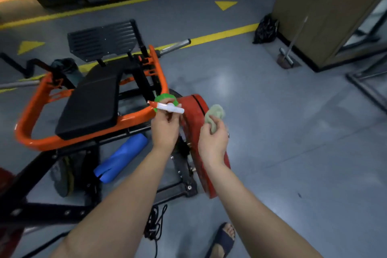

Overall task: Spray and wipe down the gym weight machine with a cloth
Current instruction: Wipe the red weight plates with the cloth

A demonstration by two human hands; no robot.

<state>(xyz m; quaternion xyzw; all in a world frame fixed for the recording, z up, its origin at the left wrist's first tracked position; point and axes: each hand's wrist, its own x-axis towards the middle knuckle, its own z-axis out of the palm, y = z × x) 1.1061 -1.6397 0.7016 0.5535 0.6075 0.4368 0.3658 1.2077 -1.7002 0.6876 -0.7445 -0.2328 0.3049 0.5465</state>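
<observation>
Left grip [165, 126] curled round green spray bottle [166, 98], right grip [212, 142] clutching bunched cloth [215, 114] at red plate [191, 109], right edge of weight machine [159, 69], open floor [293, 132] beyond.

The seat pad [92, 102] lies within the machine frame [27, 134], the footplate [102, 41] behind it. A weight plate [193, 115] stands at the frame's right, a foam roller [121, 158] on the floor [272, 132] beneath. The left grip [165, 128] holds a spray bottle [169, 108] beside the plate; the right grip [212, 142] holds a cloth [215, 116] at its edge.
</observation>
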